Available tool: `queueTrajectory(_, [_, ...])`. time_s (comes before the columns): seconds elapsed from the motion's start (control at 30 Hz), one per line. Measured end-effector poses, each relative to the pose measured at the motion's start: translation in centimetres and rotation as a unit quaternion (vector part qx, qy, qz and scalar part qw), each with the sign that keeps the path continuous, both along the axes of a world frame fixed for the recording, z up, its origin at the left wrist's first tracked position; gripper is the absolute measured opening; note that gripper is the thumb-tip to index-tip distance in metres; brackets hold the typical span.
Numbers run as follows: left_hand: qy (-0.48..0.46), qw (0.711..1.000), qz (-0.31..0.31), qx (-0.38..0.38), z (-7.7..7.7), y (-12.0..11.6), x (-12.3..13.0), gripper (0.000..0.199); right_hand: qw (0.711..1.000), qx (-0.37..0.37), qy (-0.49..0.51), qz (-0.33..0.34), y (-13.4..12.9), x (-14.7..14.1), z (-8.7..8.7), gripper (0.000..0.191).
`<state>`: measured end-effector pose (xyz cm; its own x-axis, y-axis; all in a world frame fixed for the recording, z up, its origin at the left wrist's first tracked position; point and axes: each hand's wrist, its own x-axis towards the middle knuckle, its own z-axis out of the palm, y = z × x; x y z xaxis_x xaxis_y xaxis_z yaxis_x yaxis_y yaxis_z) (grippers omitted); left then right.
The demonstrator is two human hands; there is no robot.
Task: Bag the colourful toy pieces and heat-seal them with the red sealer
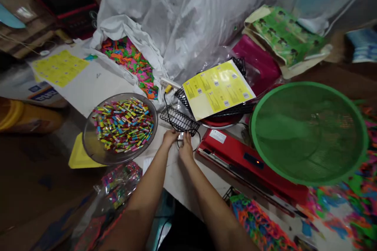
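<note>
My left hand (pixel 170 138) and my right hand (pixel 186 143) are close together at the near edge of a black wire rack (pixel 179 119). A small whitish piece (pixel 180 136) shows between them; whether either hand grips it is unclear. A black cable with a yellow plug (pixel 168 89) loops down over the rack and around my right hand. My fingertips are too small and blurred to make out. Left of my hands sits a grey bowl (pixel 88 141) full of small colourful wrapped pieces. A red sealing machine (pixel 235 157) with a small orange light lies to their right.
A green round sieve (pixel 309 182) rests over the machine's right end. Yellow label sheets (pixel 218 88) lie on black baskets behind. A white sack (pixel 132 27) holds colourful plastic pieces. More pieces (pixel 259 223) lie at the lower right. A yellow lid (pixel 81 155) sticks out beneath the bowl.
</note>
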<state>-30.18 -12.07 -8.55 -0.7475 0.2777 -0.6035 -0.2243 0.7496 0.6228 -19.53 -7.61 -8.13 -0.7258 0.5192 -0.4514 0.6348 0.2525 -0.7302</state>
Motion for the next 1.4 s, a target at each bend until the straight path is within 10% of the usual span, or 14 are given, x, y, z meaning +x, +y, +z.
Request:
queueTrajectory(0.4, [0.120,0.987,-0.052,0.091,1.6,-0.1,-0.6,0.015,0.984,0.095,0.119,-0.089,0.1,-1.3,-2.9,0.048])
queueTrajectory(0.77, [0.324,0.933,-0.101,0.118,11.0,-3.4,-1.2,0.020,0.954,0.237,0.108,-0.145,-1.1,-0.6,2.0,0.046])
queueTrajectory(0.9, [0.326,0.925,-0.112,0.158,14.5,-3.2,-2.2,0.024,0.930,0.293,0.222,-0.015,-6.0,-0.7,1.8,0.038])
queueTrajectory(1.1, [0.316,0.876,-0.144,0.334,22.1,-6.1,-0.6,0.018,0.974,0.176,0.126,0.072,-5.7,-2.0,0.3,0.028])
queueTrajectory(1.27, [0.043,0.791,-0.145,0.593,27.1,-12.3,3.4,0.020,0.977,0.048,0.205,-0.022,-4.8,0.0,3.2,0.050])
queueTrajectory(1.4, [-0.084,0.755,-0.083,0.645,27.1,-15.3,7.6,0.028,0.873,-0.227,0.423,-0.091,-6.2,4.8,7.7,0.076])
